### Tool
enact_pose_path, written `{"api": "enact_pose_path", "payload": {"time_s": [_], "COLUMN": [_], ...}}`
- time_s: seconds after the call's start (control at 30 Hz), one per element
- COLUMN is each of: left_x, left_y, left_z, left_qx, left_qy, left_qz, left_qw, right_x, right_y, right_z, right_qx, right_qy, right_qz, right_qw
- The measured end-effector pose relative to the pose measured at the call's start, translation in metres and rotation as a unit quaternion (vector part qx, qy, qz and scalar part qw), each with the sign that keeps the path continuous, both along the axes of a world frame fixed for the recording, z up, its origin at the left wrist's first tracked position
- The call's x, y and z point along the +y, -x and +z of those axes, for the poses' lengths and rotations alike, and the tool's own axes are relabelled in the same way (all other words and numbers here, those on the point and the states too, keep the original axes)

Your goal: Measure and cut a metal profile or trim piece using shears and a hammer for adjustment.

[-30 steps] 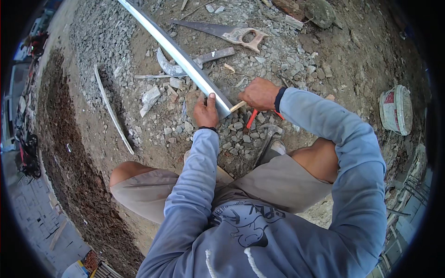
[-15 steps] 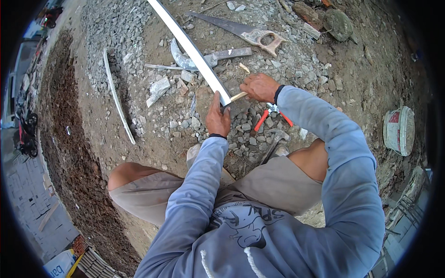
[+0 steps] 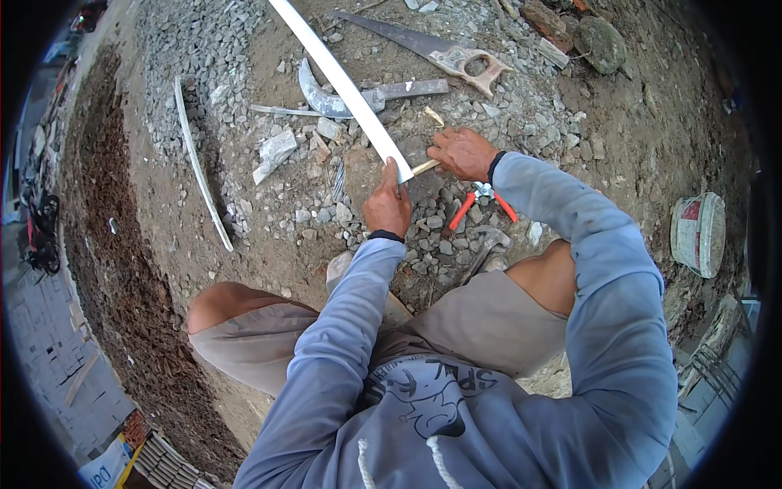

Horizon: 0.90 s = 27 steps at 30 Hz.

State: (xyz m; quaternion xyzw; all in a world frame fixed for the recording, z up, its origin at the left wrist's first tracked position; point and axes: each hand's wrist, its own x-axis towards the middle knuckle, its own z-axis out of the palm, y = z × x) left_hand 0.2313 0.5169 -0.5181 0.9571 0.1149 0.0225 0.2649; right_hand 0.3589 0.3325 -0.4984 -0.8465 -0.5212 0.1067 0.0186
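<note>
A long white strip-like bar (image 3: 342, 85) runs from the upper edge down to my hands. My left hand (image 3: 388, 209) is closed on its near end, with the thumb or a finger lying along the white face. My right hand (image 3: 463, 154) pinches a short wooden stick (image 3: 424, 167), whose other end meets the bar's near end; whether it sits inside the bar I cannot tell. Just below my right hand lie red-handled pliers or snips (image 3: 483, 193). A hammer (image 3: 491, 239) rests on the stones by my foot. Beneath the bar lies a curved-blade cutting tool (image 3: 324, 99) with a straight handle.
A handsaw (image 3: 464, 63) lies beyond my hands on gravelly soil. To the left is a thin pale strip (image 3: 199, 163). Off to the right stands a white bucket (image 3: 698, 234). A large round stone (image 3: 600, 43) sits at the upper right, and loose gravel (image 3: 195, 57) spreads at the upper left.
The bar has turned a little, so its dark side edge, seen before, no longer shows by my left hand. Both hands keep their hold, and the view has shifted slightly.
</note>
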Motion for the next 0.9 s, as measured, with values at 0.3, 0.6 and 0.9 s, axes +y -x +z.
{"api": "enact_pose_path", "payload": {"time_s": [0.3,0.6,0.9], "left_x": [-0.003,-0.007,-0.005], "left_y": [-0.001,-0.004,-0.004], "left_z": [-0.005,0.005,0.005], "left_qx": [-0.038,0.027,0.028], "left_qy": [-0.022,-0.047,-0.047], "left_qz": [-0.014,-0.016,-0.021], "left_qw": [0.999,0.998,0.998], "right_x": [0.001,0.005,0.007], "right_y": [0.000,-0.002,0.001], "right_z": [-0.003,0.000,0.008], "right_qx": [0.013,0.010,-0.005], "right_qy": [0.007,0.009,0.007], "right_qz": [-0.003,0.002,0.002], "right_qw": [1.000,1.000,1.000]}}
